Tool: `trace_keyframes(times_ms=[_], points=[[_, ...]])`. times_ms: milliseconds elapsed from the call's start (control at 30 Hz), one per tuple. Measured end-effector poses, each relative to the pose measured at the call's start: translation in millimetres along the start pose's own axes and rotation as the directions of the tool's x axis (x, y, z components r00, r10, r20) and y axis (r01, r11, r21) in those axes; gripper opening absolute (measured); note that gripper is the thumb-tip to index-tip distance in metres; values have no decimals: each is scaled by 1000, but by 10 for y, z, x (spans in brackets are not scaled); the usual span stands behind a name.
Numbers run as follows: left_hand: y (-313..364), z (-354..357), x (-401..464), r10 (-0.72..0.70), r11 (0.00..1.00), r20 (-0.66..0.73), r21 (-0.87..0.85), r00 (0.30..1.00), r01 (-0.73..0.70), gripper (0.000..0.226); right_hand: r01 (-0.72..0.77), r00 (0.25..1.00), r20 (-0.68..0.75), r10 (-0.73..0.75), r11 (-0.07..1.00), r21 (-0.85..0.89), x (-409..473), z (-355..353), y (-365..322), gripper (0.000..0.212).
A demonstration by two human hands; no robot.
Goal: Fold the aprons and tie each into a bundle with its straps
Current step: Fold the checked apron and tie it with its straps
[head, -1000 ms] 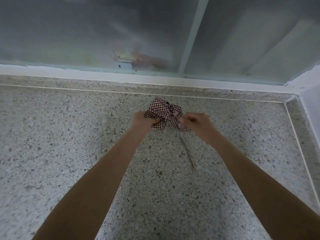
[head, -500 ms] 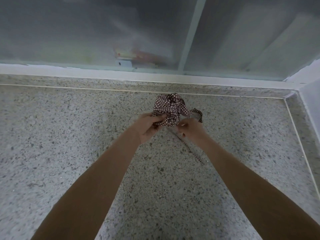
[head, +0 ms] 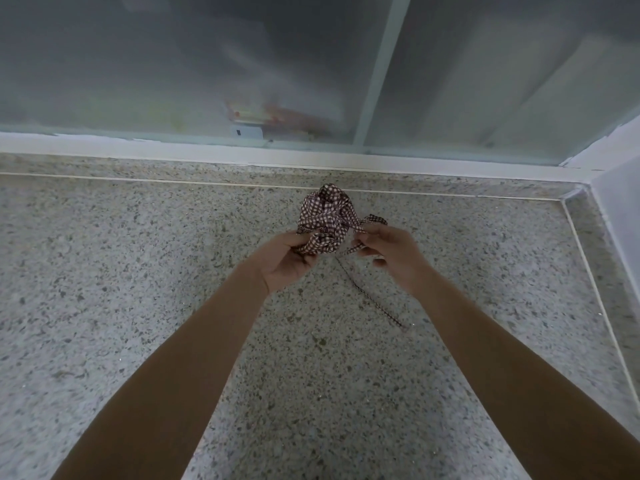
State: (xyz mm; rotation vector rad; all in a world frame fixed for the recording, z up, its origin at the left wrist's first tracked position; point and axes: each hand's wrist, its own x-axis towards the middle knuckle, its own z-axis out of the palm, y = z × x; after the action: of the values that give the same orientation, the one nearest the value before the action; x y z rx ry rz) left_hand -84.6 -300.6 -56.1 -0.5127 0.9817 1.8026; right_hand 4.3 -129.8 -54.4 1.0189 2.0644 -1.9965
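A small bunched apron bundle (head: 323,218) in red-and-white check is held up above the speckled floor. My left hand (head: 289,259) grips its lower left edge with curled fingers. My right hand (head: 389,251) pinches a thin checked strap (head: 349,249) at the bundle's right side. A small loop of strap (head: 375,219) shows just above my right hand. The loose end of the strap (head: 372,299) trails down and to the right, lying on the floor.
Speckled terrazzo floor (head: 138,289) spreads all around, with thin inlaid divider strips (head: 602,306) at the far and right sides. A frosted glass partition with a white sill (head: 207,152) runs along the far side. A wall (head: 620,216) closes the right corner.
The bundle has been turned and lifted, now standing more upright between my hands. My right hand has come closer to it and shifted its hold along the strap, forming a small loop.
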Motion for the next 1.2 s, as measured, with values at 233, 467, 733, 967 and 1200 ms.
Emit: trace_keyframes(times_ms=[233, 467, 733, 967, 1200], points=[[-47, 13, -22, 33, 998, 108, -57, 994, -27, 21, 35, 999, -7, -35, 998, -59, -15, 54, -3, 8], [-88, 81, 46, 53, 993, 40, 102, 998, -57, 18, 78, 997, -15, -79, 996, -49, 3, 183, -63, 7], [-86, 93, 116, 192, 925, 47, 325, 980, -197, 22, -229, 967, 206, 147, 857, 461, -33, 197, -118, 14], [-151, 74, 193, 270, 794, 46, 555, 962, -250, 37, -204, 973, 188, 135, 884, 421, -7, 218, -94, 15], [-133, 65, 207, 224, 700, 94, 677, 970, -227, 38, -241, 966, 182, 182, 888, 391, 3, 179, -37, 6]])
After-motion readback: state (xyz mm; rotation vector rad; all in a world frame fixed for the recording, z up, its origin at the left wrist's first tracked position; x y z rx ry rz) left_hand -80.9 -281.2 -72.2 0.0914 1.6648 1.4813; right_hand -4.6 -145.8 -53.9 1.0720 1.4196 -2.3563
